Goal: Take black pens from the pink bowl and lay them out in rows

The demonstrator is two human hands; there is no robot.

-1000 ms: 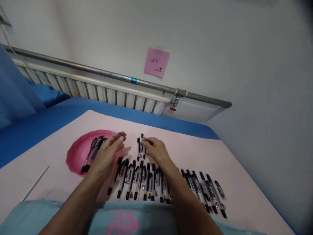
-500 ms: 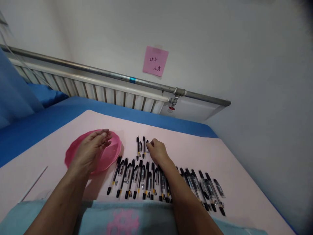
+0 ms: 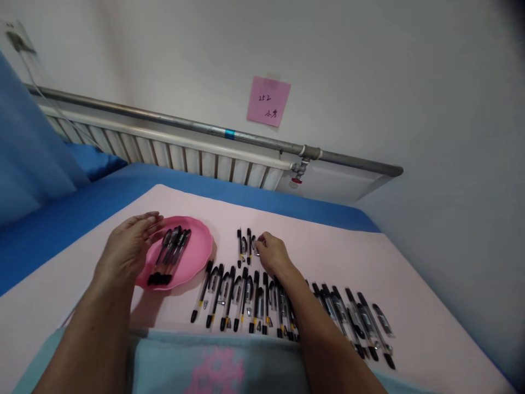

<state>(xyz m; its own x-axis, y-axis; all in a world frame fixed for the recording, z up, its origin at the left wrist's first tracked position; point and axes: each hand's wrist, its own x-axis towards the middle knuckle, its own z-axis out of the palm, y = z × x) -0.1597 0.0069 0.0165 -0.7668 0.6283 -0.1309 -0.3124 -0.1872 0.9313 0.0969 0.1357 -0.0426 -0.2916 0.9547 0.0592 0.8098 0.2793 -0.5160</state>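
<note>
My left hand (image 3: 130, 241) is open, its fingers extended over the left rim of a pink plate (image 3: 200, 241) with a wavy edge. On the plate lies a bundle of several black-capped clear pens (image 3: 174, 251). My right hand (image 3: 272, 253) is closed, fingertips together at the cloth beside a small black pen cap (image 3: 253, 241); what it pinches is hidden. Just left of it stand out two pen refills with black ends (image 3: 248, 246) and another cap (image 3: 244, 244). A long row of pen barrels, caps and small metal tips (image 3: 246, 301) spreads nearer me, partly covered by my right forearm.
A pale pink sheet (image 3: 328, 246) covers the blue-edged surface. Behind it run a radiator (image 3: 197, 161) and a metal pipe (image 3: 164, 121) with a red-handled valve (image 3: 297, 180). A pink note (image 3: 268, 101) is on the wall. A blue curtain (image 3: 33, 148) hangs at left.
My left hand has moved left across the plate, uncovering the pens lying in it. My right hand stays by the small parts. The view has shifted slightly left.
</note>
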